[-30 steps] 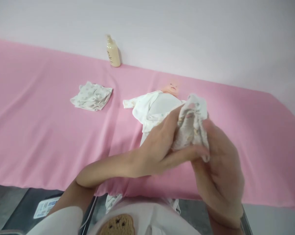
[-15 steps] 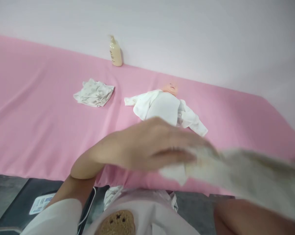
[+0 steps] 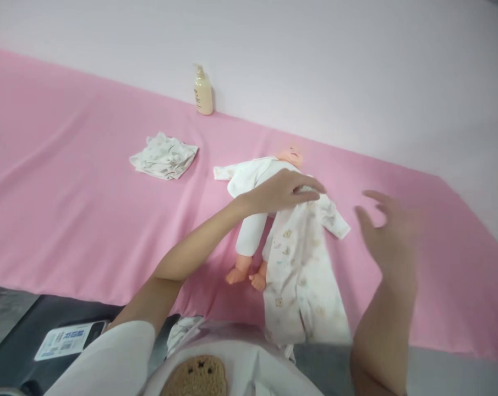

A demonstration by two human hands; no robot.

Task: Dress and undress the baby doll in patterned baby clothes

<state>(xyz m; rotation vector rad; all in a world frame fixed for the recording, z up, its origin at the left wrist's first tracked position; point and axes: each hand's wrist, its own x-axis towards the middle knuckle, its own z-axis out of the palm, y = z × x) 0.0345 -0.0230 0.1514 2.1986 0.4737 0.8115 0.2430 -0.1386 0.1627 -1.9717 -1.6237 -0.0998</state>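
Note:
A baby doll lies on its back on the pink cloth, in a white long-sleeved top with its bare feet towards me. My left hand is over the doll's belly, its fingers closed on the upper edge of white baby pants with a small animal print. The pants hang down over one of the doll's legs and past the table edge, their two legs parted at the bottom. To the right, my right hand is raised with fingers apart, slightly blurred, and holds nothing.
A folded printed cloth lies left of the doll. Against the wall stands a cream pump bottle. The pink cloth covers the table. Below its front edge, at left, a dark surface carries a labelled device.
The pants swung from the right to hang in front of the doll. My left hand moved up to the doll's belly; my right hand came in from the right edge and is off the pants.

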